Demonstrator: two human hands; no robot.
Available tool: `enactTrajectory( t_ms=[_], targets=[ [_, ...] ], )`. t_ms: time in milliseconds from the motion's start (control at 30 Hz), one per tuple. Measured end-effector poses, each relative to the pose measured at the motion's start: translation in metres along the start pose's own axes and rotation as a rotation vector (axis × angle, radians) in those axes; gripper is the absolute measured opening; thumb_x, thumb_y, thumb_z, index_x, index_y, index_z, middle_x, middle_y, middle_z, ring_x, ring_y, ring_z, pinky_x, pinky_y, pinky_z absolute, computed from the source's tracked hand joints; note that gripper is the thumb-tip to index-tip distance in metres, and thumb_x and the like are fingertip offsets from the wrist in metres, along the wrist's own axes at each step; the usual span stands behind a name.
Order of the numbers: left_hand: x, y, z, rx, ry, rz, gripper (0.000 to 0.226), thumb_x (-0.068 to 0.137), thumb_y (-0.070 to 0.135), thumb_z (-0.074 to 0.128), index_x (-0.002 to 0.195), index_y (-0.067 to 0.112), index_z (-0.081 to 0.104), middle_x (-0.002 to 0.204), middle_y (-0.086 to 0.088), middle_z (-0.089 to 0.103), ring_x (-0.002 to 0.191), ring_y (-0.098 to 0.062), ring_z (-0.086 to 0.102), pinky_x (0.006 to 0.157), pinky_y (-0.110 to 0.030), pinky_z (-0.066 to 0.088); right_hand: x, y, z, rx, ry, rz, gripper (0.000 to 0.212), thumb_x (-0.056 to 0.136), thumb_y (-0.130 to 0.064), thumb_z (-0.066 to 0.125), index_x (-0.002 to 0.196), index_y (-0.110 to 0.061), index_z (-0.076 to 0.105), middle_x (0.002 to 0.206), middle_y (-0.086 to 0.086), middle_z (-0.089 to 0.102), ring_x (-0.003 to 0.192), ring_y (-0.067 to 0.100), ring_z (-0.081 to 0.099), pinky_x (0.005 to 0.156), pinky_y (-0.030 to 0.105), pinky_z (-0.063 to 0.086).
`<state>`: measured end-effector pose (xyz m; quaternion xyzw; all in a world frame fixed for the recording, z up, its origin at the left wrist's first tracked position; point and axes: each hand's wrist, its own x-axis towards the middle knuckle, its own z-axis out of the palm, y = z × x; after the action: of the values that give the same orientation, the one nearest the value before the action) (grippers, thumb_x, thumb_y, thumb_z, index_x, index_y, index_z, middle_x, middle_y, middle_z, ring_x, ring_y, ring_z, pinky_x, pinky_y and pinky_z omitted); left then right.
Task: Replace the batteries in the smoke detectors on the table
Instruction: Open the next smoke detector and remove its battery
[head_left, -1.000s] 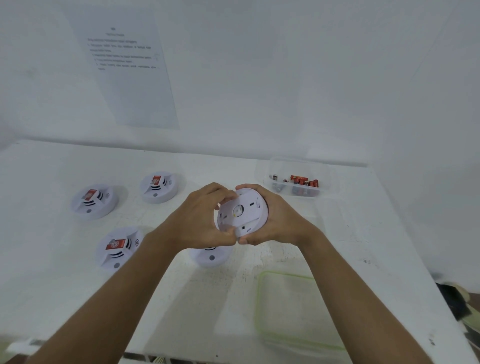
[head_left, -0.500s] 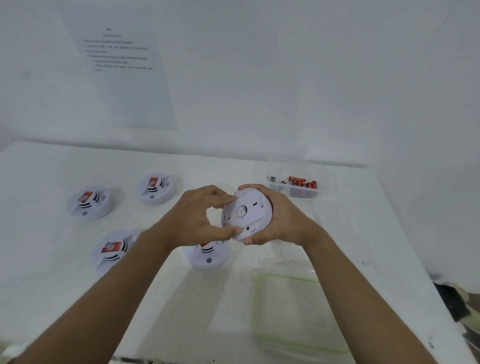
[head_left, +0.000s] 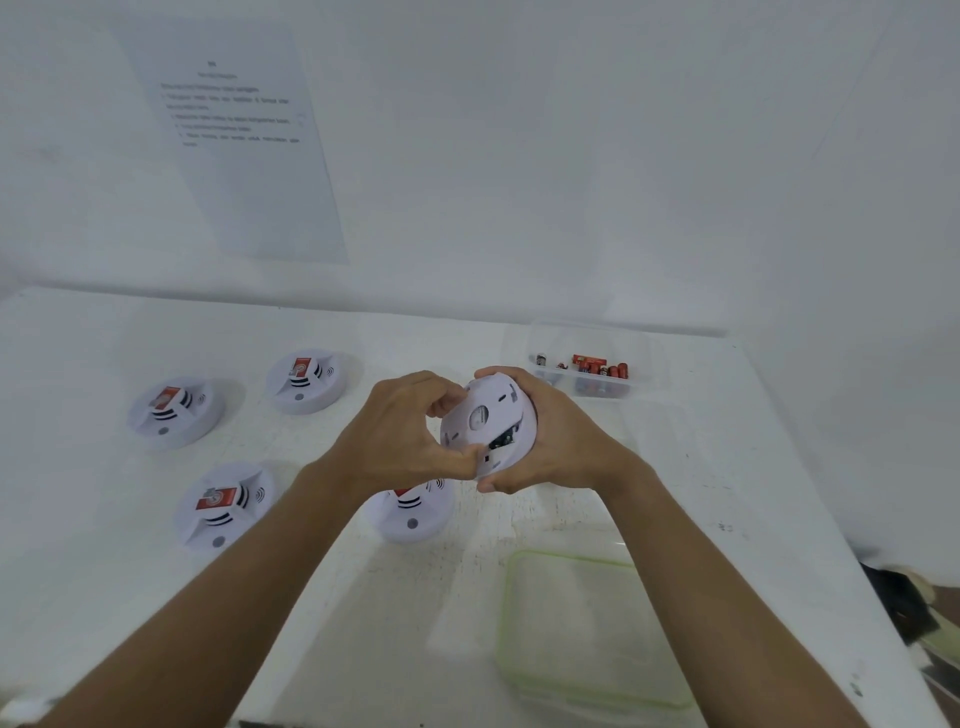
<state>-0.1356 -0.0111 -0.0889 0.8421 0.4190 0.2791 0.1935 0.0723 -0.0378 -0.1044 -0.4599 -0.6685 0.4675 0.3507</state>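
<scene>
I hold a white round smoke detector (head_left: 485, 418) above the table, its back side facing me. My right hand (head_left: 550, 441) cups it from the right. My left hand (head_left: 400, 436) grips the back cover with thumb and fingers. The cover is lifted at its lower edge, and a dark gap with inner parts shows there. Several other detectors lie face up on the table, with red labels: far left (head_left: 174, 413), back (head_left: 306, 382), near left (head_left: 223, 506), and one partly under my left hand (head_left: 413, 514).
A clear tub of red batteries (head_left: 587, 371) stands at the back right. A clear lid or tray with a green rim (head_left: 582, 629) lies near the front right. A printed sheet (head_left: 239, 135) hangs on the wall. The table's right edge (head_left: 831, 519) drops off.
The held detector has tilted and its back cover has come partly off, exposing a dark opening. My hands shifted slightly right and up.
</scene>
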Motion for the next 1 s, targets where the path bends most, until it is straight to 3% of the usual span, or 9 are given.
enactTrajectory(
  t_ms=[200,467,600,700,800,900,1000],
  targets=[
    [0.002,-0.002,-0.002,0.008,-0.015,0.043,0.066,0.056,0.065,0.066,0.100,0.016,0.068,0.085,0.028,0.052,0.082,0.008,0.053,0.070,-0.002,0.037,-0.002,0.002,-0.001,0.073,0.007,0.018,0.095,0.058,0.011,0.091,0.138,-0.018,0.048,0.123,0.001,0.064,0.104,0.007,0.067,0.066,0.025,0.058],
    [0.004,-0.009,-0.001,0.009,-0.031,0.137,0.063,0.064,0.064,0.067,0.108,0.018,0.066,0.099,0.016,0.059,0.092,0.005,0.053,0.077,-0.009,0.041,-0.004,0.006,-0.004,0.064,0.000,0.007,0.096,0.062,0.009,0.091,0.140,-0.019,0.044,0.127,0.000,0.061,0.113,0.013,0.064,0.075,0.028,0.059],
    [0.007,-0.016,-0.002,-0.045,0.090,0.169,0.054,0.064,0.049,0.072,0.106,0.014,0.067,0.096,0.009,0.062,0.087,-0.003,0.057,0.076,-0.011,0.046,-0.005,0.009,-0.008,0.072,0.045,0.004,0.090,0.064,0.009,0.089,0.136,-0.024,0.045,0.125,-0.006,0.062,0.112,0.008,0.065,0.076,0.028,0.059],
    [0.012,-0.031,-0.001,-0.080,0.174,0.082,0.052,0.065,0.047,0.070,0.105,0.013,0.068,0.093,0.009,0.063,0.086,-0.005,0.060,0.077,-0.010,0.048,-0.008,0.012,-0.012,0.095,0.080,0.030,0.092,0.065,0.008,0.089,0.139,-0.024,0.045,0.126,-0.009,0.059,0.113,0.009,0.063,0.071,0.034,0.061],
    [0.015,-0.049,0.002,-0.090,0.157,-0.093,0.056,0.062,0.055,0.065,0.105,0.018,0.068,0.094,0.012,0.063,0.086,-0.004,0.062,0.076,-0.011,0.049,-0.009,0.016,-0.015,0.080,0.105,0.041,0.092,0.065,0.007,0.089,0.139,-0.023,0.044,0.120,-0.027,0.055,0.113,-0.002,0.059,0.073,0.031,0.061],
    [0.024,-0.069,0.010,0.030,0.024,-0.285,0.059,0.057,0.062,0.059,0.092,0.016,0.068,0.088,0.004,0.065,0.080,-0.009,0.061,0.073,-0.023,0.049,-0.009,0.017,-0.018,0.048,0.123,0.047,0.093,0.064,0.003,0.091,0.138,-0.024,0.043,0.115,-0.039,0.053,0.115,-0.008,0.056,0.079,0.028,0.060],
    [0.034,-0.079,0.020,0.121,-0.130,-0.406,0.056,0.056,0.053,0.063,0.087,0.006,0.068,0.083,-0.008,0.066,0.073,-0.016,0.056,0.065,-0.026,0.043,-0.009,0.018,-0.018,0.041,0.136,0.048,0.090,0.064,0.002,0.092,0.135,-0.027,0.045,0.114,-0.042,0.052,0.115,-0.009,0.056,0.083,0.025,0.058]
  ],
)
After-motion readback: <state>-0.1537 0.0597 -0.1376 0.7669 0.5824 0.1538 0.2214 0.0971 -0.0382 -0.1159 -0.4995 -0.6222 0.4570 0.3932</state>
